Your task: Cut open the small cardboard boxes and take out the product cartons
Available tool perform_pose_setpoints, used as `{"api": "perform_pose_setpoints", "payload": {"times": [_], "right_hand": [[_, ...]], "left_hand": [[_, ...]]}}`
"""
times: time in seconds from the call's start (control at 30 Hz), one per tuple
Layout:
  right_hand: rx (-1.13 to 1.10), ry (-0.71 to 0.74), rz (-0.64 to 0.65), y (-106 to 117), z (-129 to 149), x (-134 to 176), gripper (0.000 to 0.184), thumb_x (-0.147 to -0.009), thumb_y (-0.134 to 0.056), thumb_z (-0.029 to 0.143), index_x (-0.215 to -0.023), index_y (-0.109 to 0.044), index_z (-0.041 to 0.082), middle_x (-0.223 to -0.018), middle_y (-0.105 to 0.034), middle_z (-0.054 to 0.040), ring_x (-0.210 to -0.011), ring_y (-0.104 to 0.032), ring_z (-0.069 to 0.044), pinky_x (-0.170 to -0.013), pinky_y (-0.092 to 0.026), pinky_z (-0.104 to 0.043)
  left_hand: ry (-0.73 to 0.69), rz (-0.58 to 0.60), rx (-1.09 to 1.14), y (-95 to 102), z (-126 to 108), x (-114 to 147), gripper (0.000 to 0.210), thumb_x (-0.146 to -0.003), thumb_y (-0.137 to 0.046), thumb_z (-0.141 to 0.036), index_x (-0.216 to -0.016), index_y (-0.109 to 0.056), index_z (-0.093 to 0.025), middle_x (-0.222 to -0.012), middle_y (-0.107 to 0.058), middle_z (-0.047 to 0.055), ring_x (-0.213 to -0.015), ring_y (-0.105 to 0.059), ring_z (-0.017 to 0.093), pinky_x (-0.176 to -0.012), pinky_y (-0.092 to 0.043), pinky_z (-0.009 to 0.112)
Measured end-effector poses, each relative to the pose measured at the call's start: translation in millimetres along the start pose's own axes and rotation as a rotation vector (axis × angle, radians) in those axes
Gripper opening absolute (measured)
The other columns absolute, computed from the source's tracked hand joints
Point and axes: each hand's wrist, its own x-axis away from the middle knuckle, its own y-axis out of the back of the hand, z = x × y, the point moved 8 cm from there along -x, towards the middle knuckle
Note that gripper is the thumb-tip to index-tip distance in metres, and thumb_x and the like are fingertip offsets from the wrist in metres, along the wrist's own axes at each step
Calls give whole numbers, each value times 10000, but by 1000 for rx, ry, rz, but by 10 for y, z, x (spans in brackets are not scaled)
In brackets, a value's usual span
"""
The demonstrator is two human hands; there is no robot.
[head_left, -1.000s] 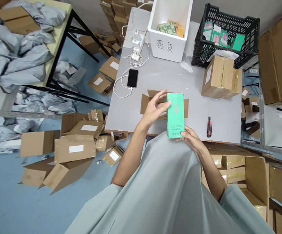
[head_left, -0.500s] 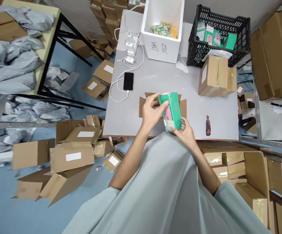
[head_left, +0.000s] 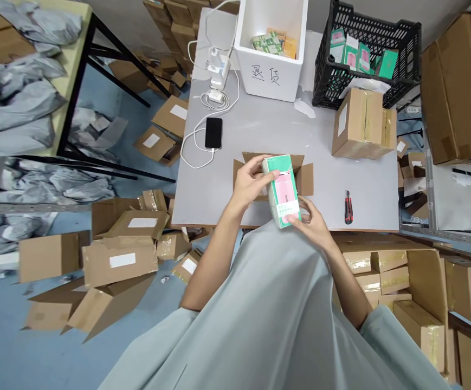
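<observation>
A green and pink product box (head_left: 284, 189) is held tilted between my two hands, above the near edge of the table. My left hand (head_left: 251, 183) grips its upper left side, thumb across the front. At its lower right corner my right hand (head_left: 309, 221) has closed round it, thumb on the front face. Behind it an opened cardboard box (head_left: 306, 180) stands on the table with its flaps spread; its inside is mostly hidden by the product box and my left hand.
On the table (head_left: 259, 127) lie a phone (head_left: 213, 133) on a cable and a red-black utility knife (head_left: 348, 208). A white foam bin (head_left: 271, 81), a black crate (head_left: 327, 81) with similar green boxes, and a taped carton (head_left: 353, 124) stand farther back. Cartons (head_left: 121, 259) crowd the floor at left.
The product box has been turned in my hands, so its pink front now faces up toward me and its left side shows. Both hands keep their grip.
</observation>
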Motion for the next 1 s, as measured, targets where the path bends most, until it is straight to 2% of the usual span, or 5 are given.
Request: {"api": "perform_pose_setpoints", "payload": {"times": [0.1, 0.23, 0.5, 0.83, 1.0], "right_hand": [[271, 64, -160, 54, 147, 12, 1070, -738, -1006, 600, -1648, -521, 311, -1651, -617, -149, -1291, -748, -363, -1107, -660, -558], [365, 115, -209, 47, 244, -36, 938, -785, -969, 531, -1600, -570, 295, -1603, -644, -160, -1277, -746, -377, -1108, -652, -585], [-268, -50, 222, -10, 104, -51, 713, -844, -907, 643, -1433, -694, 302, -1410, -784, -81, -1196, -787, -298, -760, -762, -369], [-488, -123, 319, -137, -125, -10, 744, -805, -866, 697, -1369, -717, 234, -1265, -851, -138, -1128, -843, -370, -650, -717, -365], [-484, -147, 328, -59, -169, 6, 639, -824, -781, 722, -1210, -732, 216, -1126, -860, -147, -990, -843, -354, -662, -713, -425]], "left_hand": [[-84, -124, -108, -9, -43, -1, 559, -768, -971, -472, -1235, -776, -236, -1338, -805, 98, -1223, -779, 318, -1054, -676, 465], [-97, -126, -108, -30, -121, 49, 658, -813, -970, -540, -1361, -744, -253, -1429, -768, 124, -1257, -778, 334, -1045, -676, 460], [63, 101, 114, 131, 63, 85, 900, -824, -952, -687, -1587, -620, -344, -1515, -737, 173, -1380, -744, 362, -1134, -644, 561], [175, 266, 268, -176, 182, 58, 746, -843, -892, -601, -1533, -697, -393, -1267, -827, 77, -976, -827, 273, -800, -705, 419], [176, 308, 272, -239, 192, 62, 771, -843, -915, -566, -1553, -649, -425, -1333, -815, 69, -1044, -823, 274, -874, -701, 436]]}}
